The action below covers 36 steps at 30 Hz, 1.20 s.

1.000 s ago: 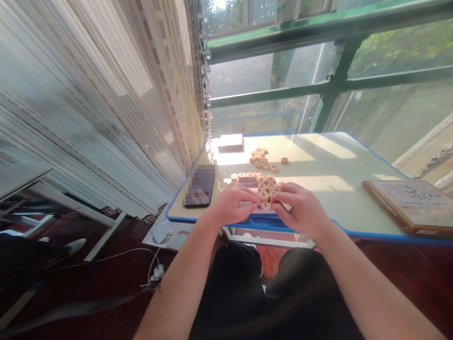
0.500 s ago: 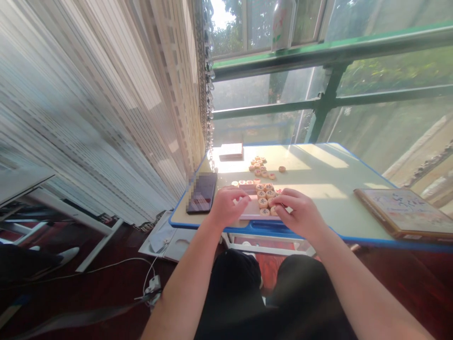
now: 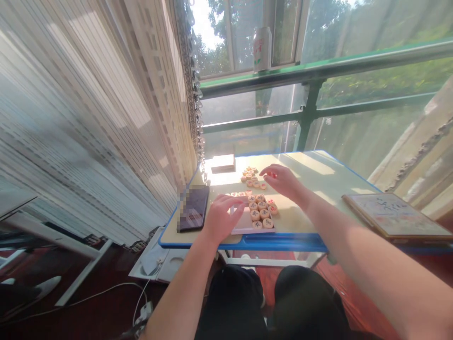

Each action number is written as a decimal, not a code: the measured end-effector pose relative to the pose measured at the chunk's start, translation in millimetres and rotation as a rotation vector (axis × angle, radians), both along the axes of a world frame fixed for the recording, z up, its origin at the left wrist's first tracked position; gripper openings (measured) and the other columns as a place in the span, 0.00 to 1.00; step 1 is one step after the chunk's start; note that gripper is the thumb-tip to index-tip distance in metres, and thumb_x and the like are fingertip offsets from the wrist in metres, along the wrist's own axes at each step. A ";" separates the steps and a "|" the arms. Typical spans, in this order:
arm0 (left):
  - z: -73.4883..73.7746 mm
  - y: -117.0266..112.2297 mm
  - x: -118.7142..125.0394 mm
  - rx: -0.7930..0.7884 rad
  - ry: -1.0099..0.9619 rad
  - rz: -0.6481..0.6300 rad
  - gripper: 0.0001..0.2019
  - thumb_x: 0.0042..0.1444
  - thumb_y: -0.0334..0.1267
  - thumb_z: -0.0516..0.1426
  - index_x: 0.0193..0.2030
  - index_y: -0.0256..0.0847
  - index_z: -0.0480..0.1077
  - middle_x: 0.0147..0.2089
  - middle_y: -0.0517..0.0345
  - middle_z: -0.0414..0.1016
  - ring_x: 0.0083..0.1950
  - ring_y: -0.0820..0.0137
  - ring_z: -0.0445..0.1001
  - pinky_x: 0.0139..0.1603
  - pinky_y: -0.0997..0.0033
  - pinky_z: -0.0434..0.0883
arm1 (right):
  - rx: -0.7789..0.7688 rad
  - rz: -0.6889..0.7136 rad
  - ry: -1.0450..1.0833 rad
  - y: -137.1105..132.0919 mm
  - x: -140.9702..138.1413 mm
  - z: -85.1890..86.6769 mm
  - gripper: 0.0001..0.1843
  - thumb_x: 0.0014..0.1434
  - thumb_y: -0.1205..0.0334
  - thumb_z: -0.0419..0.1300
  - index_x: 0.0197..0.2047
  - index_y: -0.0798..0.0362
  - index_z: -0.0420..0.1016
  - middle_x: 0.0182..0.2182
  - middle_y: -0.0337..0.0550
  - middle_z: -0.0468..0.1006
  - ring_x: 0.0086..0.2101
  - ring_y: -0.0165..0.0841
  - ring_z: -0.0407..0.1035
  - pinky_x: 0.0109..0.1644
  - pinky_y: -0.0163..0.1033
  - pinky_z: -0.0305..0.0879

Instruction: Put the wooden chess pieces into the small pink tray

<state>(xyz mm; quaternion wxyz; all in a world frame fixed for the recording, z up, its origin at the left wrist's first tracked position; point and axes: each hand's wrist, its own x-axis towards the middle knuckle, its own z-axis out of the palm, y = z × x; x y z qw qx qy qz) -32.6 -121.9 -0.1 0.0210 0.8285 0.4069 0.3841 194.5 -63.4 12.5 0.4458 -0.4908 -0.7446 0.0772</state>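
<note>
My left hand [image 3: 222,215] is over the left end of a shallow pale box [image 3: 242,223], thumb and fingers apart; whether it touches the wall is unclear. Black-marked Chinese chess pieces [image 3: 261,212] lie in rows in the box's right part. Red-marked pieces [image 3: 272,208] sit just outside its right wall, and more [image 3: 241,194] stand along its far side. My right hand [image 3: 281,179] reaches out beside a loose pile of pieces [image 3: 250,177], its thumb and fingers apart. Nothing shows between its fingertips; its underside is hidden.
On the table's left lies a dark phone or tablet [image 3: 194,208]. A small white stack [image 3: 222,163] stands at the far left edge, and a flat printed board or case [image 3: 398,213] at the right. A can [image 3: 262,49] stands on the green rail; a curtain [image 3: 116,94] hangs at left.
My right hand has left the pieces in the box and moved away from me toward the loose pile. My left hand stays by the box. The view has shifted slightly.
</note>
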 end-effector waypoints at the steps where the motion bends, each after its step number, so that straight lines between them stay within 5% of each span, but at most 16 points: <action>1: -0.4 -0.6 -0.1 0.004 -0.006 0.009 0.08 0.57 0.38 0.55 0.36 0.41 0.75 0.38 0.55 0.79 0.43 0.67 0.74 0.50 0.62 0.70 | 0.023 0.005 -0.024 8.5 0.4 -7.1 0.13 0.51 0.68 0.54 0.36 0.53 0.78 0.31 0.43 0.74 0.31 0.33 0.67 0.39 0.42 0.65; 5: 0.7 -4.4 1.8 0.047 0.019 -0.009 0.08 0.58 0.36 0.54 0.40 0.41 0.74 0.42 0.54 0.78 0.46 0.67 0.73 0.51 0.63 0.70 | 0.110 0.030 -0.162 23.2 5.2 -31.6 0.15 0.50 0.69 0.55 0.39 0.51 0.79 0.42 0.48 0.76 0.45 0.41 0.66 0.52 0.51 0.63; 9: 19.7 -0.9 8.2 0.057 0.134 -0.036 0.10 0.58 0.35 0.53 0.45 0.41 0.73 0.44 0.55 0.78 0.46 0.67 0.73 0.49 0.65 0.70 | 0.068 -0.002 -0.183 24.8 8.8 -33.2 0.18 0.52 0.69 0.53 0.44 0.53 0.77 0.47 0.48 0.76 0.48 0.41 0.66 0.55 0.52 0.62; 16: 61.5 59.8 26.6 -0.033 0.529 0.231 0.17 0.53 0.27 0.53 0.47 0.45 0.74 0.39 0.54 0.79 0.39 0.64 0.75 0.37 0.69 0.71 | -0.036 0.056 -0.273 23.3 0.1 -30.9 0.19 0.50 0.70 0.54 0.41 0.46 0.79 0.48 0.39 0.77 0.55 0.42 0.62 0.59 0.57 0.57; 20: 53.4 84.1 38.7 -0.030 0.559 0.294 0.17 0.51 0.23 0.51 0.42 0.43 0.75 0.36 0.55 0.78 0.37 0.67 0.75 0.36 0.71 0.70 | -0.078 0.021 -0.273 21.4 0.8 -30.6 0.20 0.50 0.69 0.54 0.43 0.44 0.79 0.48 0.38 0.77 0.56 0.46 0.59 0.58 0.63 0.54; 28: 20.2 78.2 46.9 -0.123 0.478 0.173 0.11 0.55 0.31 0.51 0.36 0.42 0.76 0.33 0.55 0.77 0.35 0.66 0.74 0.36 0.70 0.69 | -0.083 0.097 -0.316 23.8 1.5 -32.8 0.16 0.50 0.69 0.53 0.36 0.48 0.80 0.39 0.41 0.80 0.45 0.39 0.65 0.56 0.51 0.56; 32: 19.6 79.5 49.8 -0.101 0.380 0.109 0.13 0.55 0.29 0.50 0.38 0.42 0.76 0.36 0.56 0.78 0.38 0.66 0.75 0.38 0.69 0.70 | -0.089 0.092 -0.313 22.2 1.6 -34.3 0.14 0.49 0.67 0.54 0.35 0.49 0.79 0.35 0.43 0.78 0.42 0.40 0.64 0.53 0.49 0.59; 36: 23.3 80.0 48.9 -0.084 0.330 0.107 0.14 0.55 0.28 0.50 0.38 0.42 0.76 0.38 0.56 0.79 0.39 0.66 0.75 0.40 0.68 0.70 | -0.087 0.064 -0.255 22.0 1.8 -35.0 0.16 0.50 0.67 0.55 0.40 0.50 0.79 0.42 0.46 0.77 0.46 0.42 0.64 0.53 0.48 0.60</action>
